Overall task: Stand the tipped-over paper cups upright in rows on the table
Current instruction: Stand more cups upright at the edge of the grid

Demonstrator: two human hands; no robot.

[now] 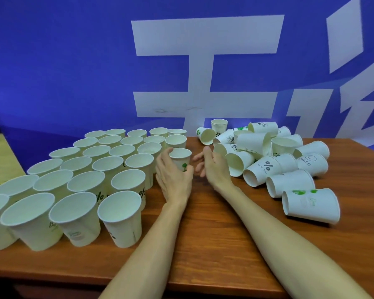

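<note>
Your left hand (174,175) is gripping an upright paper cup (180,159) on the worktop (214,234), just right of the standing rows (91,169). Your right hand (214,167) is hovering beside it, fingers loosely spread, holding nothing; tipped cups (274,156) are lying farther right.

Left hand (173,175) gripping upright paper cup (180,159) with green tree print, at right edge of upright rows (91,169) on wooden table (214,244). Right hand (212,165) just beside, fingers loosely spread, holding nothing. Pile of tipped cups (268,156) at right; one upright cup (219,125) behind pile. Blue wall (63,61) with white characters behind.
</note>
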